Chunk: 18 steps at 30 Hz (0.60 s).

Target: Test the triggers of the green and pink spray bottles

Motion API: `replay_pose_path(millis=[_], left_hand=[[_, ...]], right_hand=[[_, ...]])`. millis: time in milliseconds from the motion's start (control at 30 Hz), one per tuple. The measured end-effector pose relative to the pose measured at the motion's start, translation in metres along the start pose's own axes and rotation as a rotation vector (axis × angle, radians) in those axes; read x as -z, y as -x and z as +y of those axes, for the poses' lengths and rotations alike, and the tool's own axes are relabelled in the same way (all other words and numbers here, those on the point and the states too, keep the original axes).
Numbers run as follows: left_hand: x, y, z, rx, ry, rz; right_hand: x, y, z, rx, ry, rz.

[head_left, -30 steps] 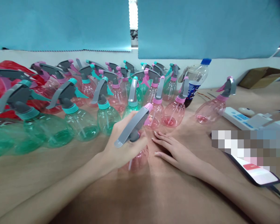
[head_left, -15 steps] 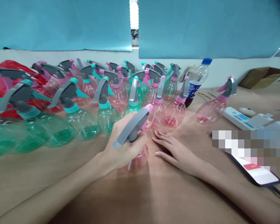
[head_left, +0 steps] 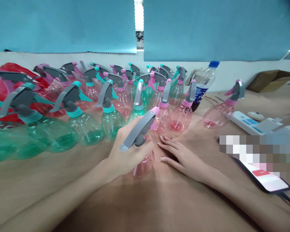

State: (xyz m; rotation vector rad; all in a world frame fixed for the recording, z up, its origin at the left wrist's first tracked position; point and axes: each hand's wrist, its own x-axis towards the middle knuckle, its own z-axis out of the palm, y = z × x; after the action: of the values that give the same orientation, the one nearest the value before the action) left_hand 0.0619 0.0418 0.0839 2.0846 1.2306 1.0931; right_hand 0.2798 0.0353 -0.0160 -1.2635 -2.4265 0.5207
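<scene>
My left hand [head_left: 128,154] is wrapped round the neck of a pink spray bottle [head_left: 143,162] that stands on the brown table [head_left: 62,180]; its grey trigger head [head_left: 138,130] with a pink nozzle points away from me. My right hand [head_left: 181,156] lies flat on the table just right of that bottle, fingers stretched out and holding nothing. Behind both hands stand rows of several green spray bottles [head_left: 112,117] and pink spray bottles [head_left: 181,114].
A clear drink bottle with a blue cap [head_left: 204,82] stands behind the sprayers. One pink spray bottle [head_left: 219,111] stands apart at right, by a white power strip [head_left: 248,124]. A phone [head_left: 265,177] lies at the right edge. A cardboard box [head_left: 268,79] sits far right.
The left hand has shifted the held bottle very slightly; the trigger head tilts a little differently. The right hand stays put.
</scene>
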Motion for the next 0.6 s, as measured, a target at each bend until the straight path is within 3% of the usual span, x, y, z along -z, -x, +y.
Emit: replay_pose_path(millis=[600], left_hand=[[-0.0019,0.0002,-0.0074,-0.051,0.037,0.007]], right_hand=[[0.0003,0.0002,-0.0001,0.006,-0.009,0.006]])
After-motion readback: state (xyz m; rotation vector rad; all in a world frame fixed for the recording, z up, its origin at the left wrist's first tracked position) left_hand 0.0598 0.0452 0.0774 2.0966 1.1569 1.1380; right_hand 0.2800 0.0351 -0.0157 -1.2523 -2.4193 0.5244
